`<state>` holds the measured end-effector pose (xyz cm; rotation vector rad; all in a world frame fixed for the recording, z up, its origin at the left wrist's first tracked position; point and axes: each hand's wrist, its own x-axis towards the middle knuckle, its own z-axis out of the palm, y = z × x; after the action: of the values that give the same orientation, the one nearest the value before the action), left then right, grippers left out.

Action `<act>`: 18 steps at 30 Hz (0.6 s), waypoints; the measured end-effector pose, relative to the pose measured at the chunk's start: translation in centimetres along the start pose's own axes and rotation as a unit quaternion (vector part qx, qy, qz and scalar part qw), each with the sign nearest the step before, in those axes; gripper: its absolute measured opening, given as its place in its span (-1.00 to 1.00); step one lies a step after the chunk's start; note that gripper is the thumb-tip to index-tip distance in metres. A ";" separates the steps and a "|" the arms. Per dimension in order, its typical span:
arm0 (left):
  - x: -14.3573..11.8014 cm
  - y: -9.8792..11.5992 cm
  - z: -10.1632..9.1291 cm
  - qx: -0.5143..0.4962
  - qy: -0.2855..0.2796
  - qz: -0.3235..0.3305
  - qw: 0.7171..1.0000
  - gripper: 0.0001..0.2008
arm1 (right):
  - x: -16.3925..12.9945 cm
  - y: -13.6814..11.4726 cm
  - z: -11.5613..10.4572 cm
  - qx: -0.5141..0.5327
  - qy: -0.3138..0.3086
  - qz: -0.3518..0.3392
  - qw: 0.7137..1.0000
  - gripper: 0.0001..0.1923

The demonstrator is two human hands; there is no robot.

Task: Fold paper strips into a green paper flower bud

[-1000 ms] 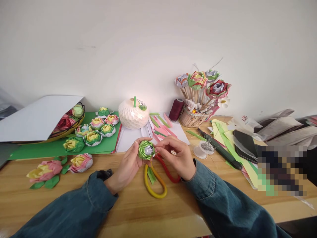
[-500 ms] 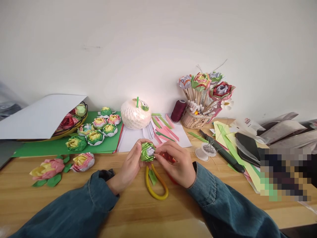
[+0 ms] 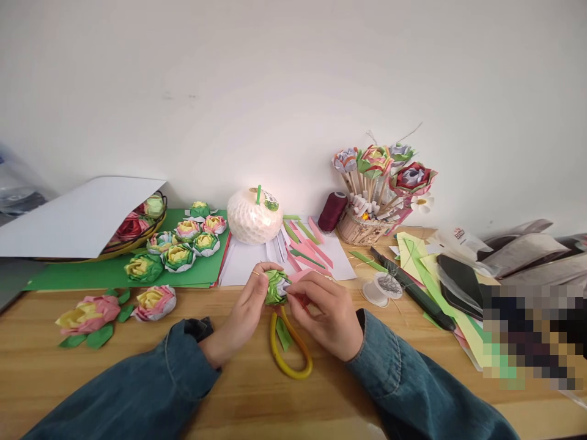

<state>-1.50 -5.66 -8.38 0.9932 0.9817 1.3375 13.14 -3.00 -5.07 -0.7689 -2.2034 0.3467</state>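
Note:
Between my two hands is a green and white folded paper flower [image 3: 276, 287], held up above the table's middle. My left hand [image 3: 245, 308] is closed around its left side, thumb on the near face. The fingertips of my right hand [image 3: 326, 313] pinch its right edge, by the whitish inner petals. Below lies a pair of scissors with a yellow handle [image 3: 293, 370]; its upper part is hidden behind my hands. A green paper leaf [image 3: 284, 335] shows inside the handle loop.
Several finished paper flowers [image 3: 178, 256] sit on green card at the left, two more on the wood nearer me. Pink and green paper strips [image 3: 312, 250], a foam-netted fruit [image 3: 255, 217], maroon thread [image 3: 332, 212], a wire spool [image 3: 381, 288] and a flower basket [image 3: 364, 229] stand behind.
The paper flower has turned slightly in my hands, its white centre now facing more to the right. My right fingers have shifted a little on its edge. The whole view sits slightly lower.

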 end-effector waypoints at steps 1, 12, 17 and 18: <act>0.0 0.0 0.0 0.006 -0.001 0.000 1.000 -0.66 | 0.0 0.0 0.1 -0.022 0.006 -0.005 1.000 -0.86; -0.2 0.1 0.1 -0.010 -0.020 -0.019 1.000 -0.67 | -0.1 0.3 0.1 -0.018 -0.009 -0.011 1.000 -0.85; -0.1 0.3 0.1 -0.007 -0.022 -0.032 0.999 -0.70 | 0.4 0.4 -0.1 0.131 -0.056 0.095 0.985 -0.85; -0.1 0.4 0.1 -0.007 -0.021 -0.032 0.999 -0.70 | 0.5 0.5 0.0 0.139 -0.058 0.103 0.983 -0.86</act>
<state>-1.52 -5.75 -7.99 0.9681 0.9632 1.2629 13.12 -2.33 -5.01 -0.8378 -2.1249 0.8027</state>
